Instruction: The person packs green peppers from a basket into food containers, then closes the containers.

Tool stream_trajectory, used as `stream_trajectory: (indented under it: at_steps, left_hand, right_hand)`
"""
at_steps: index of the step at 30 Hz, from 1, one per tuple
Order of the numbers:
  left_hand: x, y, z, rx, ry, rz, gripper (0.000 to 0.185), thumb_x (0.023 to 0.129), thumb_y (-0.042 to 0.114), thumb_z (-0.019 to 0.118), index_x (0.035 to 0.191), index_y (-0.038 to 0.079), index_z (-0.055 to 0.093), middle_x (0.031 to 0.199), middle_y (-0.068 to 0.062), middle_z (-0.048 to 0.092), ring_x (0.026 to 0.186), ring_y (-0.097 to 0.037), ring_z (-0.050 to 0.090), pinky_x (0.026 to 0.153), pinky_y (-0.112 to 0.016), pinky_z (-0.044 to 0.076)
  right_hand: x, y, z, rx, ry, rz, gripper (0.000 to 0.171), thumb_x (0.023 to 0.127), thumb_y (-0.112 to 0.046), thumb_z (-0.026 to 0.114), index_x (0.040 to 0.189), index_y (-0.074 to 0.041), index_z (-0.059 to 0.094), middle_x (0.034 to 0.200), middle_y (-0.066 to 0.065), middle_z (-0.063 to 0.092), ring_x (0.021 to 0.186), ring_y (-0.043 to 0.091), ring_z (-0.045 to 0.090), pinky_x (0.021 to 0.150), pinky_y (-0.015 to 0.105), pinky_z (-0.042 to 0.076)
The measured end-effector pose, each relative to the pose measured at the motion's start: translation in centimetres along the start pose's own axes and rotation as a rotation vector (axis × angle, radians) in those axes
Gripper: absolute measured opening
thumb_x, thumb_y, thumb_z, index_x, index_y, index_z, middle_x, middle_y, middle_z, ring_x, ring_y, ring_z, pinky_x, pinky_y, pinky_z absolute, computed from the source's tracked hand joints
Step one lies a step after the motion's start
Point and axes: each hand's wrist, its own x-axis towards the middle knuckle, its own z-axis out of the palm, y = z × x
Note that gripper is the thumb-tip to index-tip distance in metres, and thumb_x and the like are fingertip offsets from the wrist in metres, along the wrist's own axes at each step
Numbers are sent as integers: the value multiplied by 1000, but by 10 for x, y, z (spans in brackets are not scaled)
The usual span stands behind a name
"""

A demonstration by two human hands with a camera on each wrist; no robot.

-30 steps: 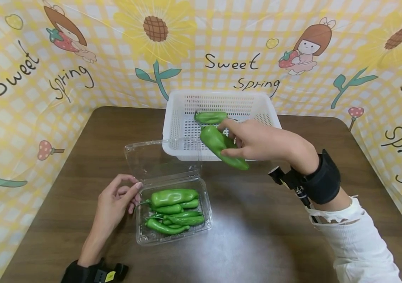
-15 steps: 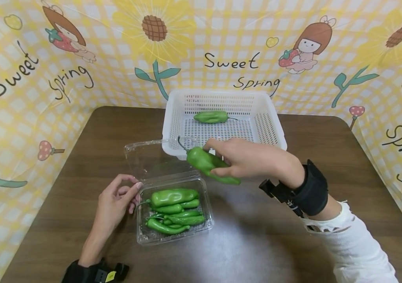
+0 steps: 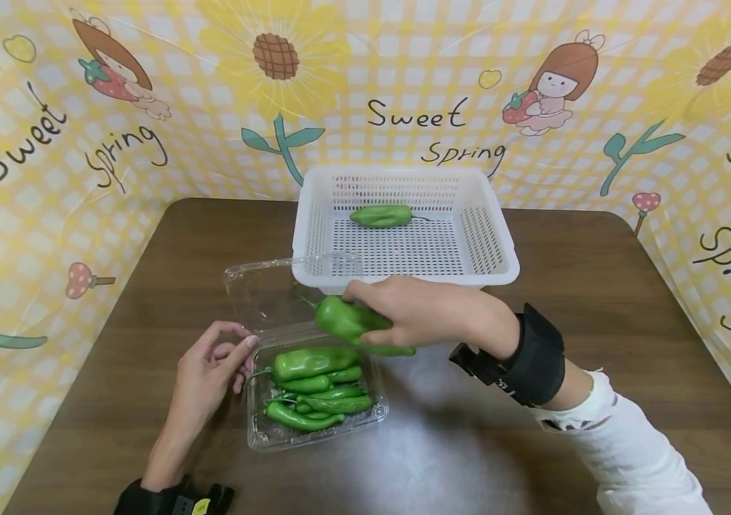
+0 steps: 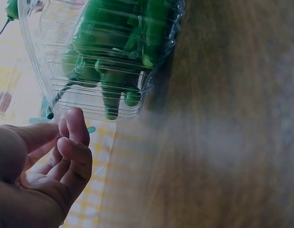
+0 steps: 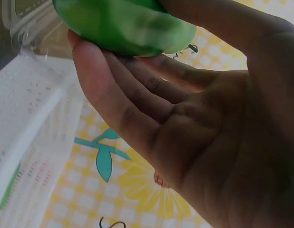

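**Right hand holds a green pepper over the back of the clear box**

At the left, the left hand lies on the brown table, its forearm running up from the near edge with a black wrist strap at the bottom. The palm faces right and the fingers are loosely curled; thumb and forefinger tips reach the left rim of the clear plastic box. The left wrist view shows the curled fingers just beside the box wall, but whether they pinch the rim or merely touch it cannot be told.

The box stands open, its hinged lid lying back toward the white basket. Inside lies a heap of green peppers, one thick one on top and thinner ones below.

Above the back edge of the box, the right hand comes in from the right, palm down, wrist level and wearing a black band, with a white sleeve behind it. It grasps a large green pepper between thumb and fingers; the right wrist view shows the fingers cradling the pepper from beneath. The pepper is held in the air, stem end pointing left, between the basket's near wall and the heap.

In the basket behind, a single pepper lies near the far wall.
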Motion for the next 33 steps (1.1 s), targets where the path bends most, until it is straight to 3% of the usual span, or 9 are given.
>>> stream_trajectory:
  at_steps: [22,33]
  left_hand:
    - [-2,-3,1,-14,-5,5,19,100,20,60,114,8,57,66,-11,65,46,-21,57,41,-33,50]
    - [1,-1,3,7,9,5,21,99,25,62,114,11,57,66,-11,65,46,-21,58,41,-33,50]
  right_hand:
    - [37,-17,45,-86,-108,-54,47,96,-30,66,136,-13,47,111,1,59,89,11,58,77,24,50]
    - [49,-15,68,-132,-150,-70,40,94,-29,68,128,-14,51,107,-1,59,86,9,58,75,20,51]
